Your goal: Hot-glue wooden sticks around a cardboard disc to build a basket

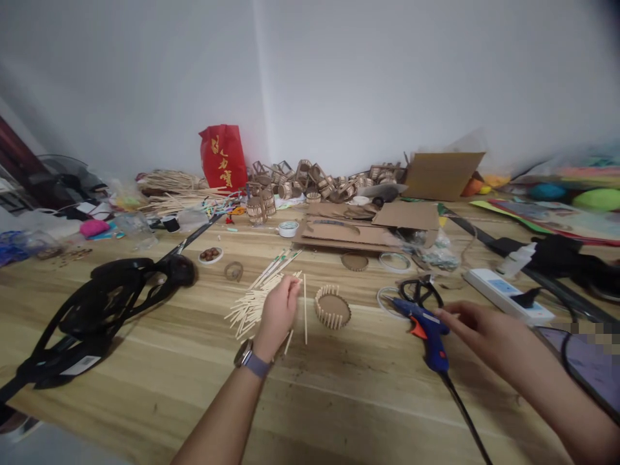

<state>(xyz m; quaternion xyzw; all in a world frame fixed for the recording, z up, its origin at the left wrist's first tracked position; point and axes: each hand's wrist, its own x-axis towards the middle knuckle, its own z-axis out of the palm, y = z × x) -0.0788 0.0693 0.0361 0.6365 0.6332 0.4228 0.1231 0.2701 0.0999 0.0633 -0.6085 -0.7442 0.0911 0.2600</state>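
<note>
My left hand [279, 309], with a watch on its wrist, is closed over the right side of a pile of thin wooden sticks [249, 303]. Its fingertips are turned away, so I cannot make out what is in them. One loose stick [305, 310] lies just to its right. Beside that stands a round cardboard piece [334, 307] with short sticks upright along part of its rim. On the right lies a blue glue gun [426, 326] with an orange trigger. My right hand [469, 323] has its fingers stretched out to the gun's rear end, not wrapped round it.
A black strapped object [116, 310] takes up the left side. A white power strip [508, 297] and a phone-like screen [586, 368] lie to the right. Cardboard sheets [349, 236], a bowl of brown beads [210, 255] and a red bag [223, 158] are farther back.
</note>
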